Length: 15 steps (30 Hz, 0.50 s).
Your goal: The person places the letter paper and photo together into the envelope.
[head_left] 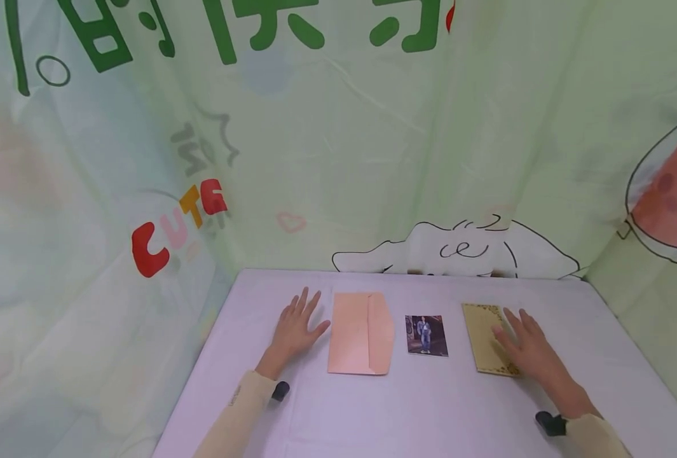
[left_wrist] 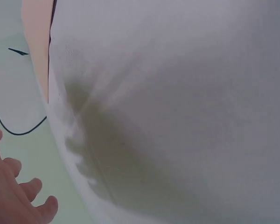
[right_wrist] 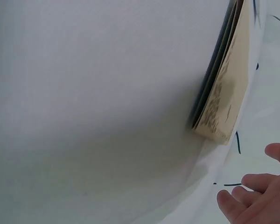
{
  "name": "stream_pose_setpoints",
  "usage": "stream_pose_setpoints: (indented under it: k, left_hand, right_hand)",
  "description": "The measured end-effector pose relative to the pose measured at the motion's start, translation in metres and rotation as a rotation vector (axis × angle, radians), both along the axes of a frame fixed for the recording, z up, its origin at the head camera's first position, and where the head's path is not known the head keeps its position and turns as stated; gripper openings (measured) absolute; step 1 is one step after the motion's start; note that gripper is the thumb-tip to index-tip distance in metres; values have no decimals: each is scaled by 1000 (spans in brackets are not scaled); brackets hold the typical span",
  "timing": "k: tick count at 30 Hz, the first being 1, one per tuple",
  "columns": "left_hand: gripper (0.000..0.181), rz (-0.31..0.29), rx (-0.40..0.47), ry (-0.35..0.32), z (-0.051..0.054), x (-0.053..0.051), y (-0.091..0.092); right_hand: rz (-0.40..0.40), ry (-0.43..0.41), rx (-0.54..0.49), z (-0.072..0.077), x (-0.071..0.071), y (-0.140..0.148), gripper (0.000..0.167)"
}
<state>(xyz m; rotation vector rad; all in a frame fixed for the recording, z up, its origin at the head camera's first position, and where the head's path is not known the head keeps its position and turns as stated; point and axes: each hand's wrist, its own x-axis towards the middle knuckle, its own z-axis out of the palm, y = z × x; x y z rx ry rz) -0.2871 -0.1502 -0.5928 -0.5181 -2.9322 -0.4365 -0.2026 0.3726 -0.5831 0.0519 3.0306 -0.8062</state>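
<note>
A pink envelope (head_left: 349,334) lies on the table with its flap along the right side. My left hand (head_left: 295,327) is just left of it, fingers spread and holding nothing. In the left wrist view the left hand (left_wrist: 14,191) shows at the lower left, with the envelope's edge (left_wrist: 37,42) above. A small photo (head_left: 426,335) of a standing person lies in the middle. To its right is a gold card (head_left: 484,337) with ornate corners; the right wrist view shows the card (right_wrist: 226,88) as folded layers. My right hand (head_left: 529,350) hovers over its right edge, fingers extended, gripping nothing.
A white cloth covers the table (head_left: 338,420). Behind and beside it hang pale green printed curtains (head_left: 338,159) with lettering and cartoon drawings. Dark wrist devices (head_left: 551,423) sit at both cuffs.
</note>
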Motion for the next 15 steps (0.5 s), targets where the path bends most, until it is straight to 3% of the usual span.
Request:
stream_pose_setpoints:
  k: [6,15]
  left_hand:
    - [79,-17,11,0,5,2,8]
    - [80,-53,4,3,2,8,21]
  right_hand:
    - [30,42,22,5,-3,-12,80]
    - [24,40,43,4,-1,-27,82]
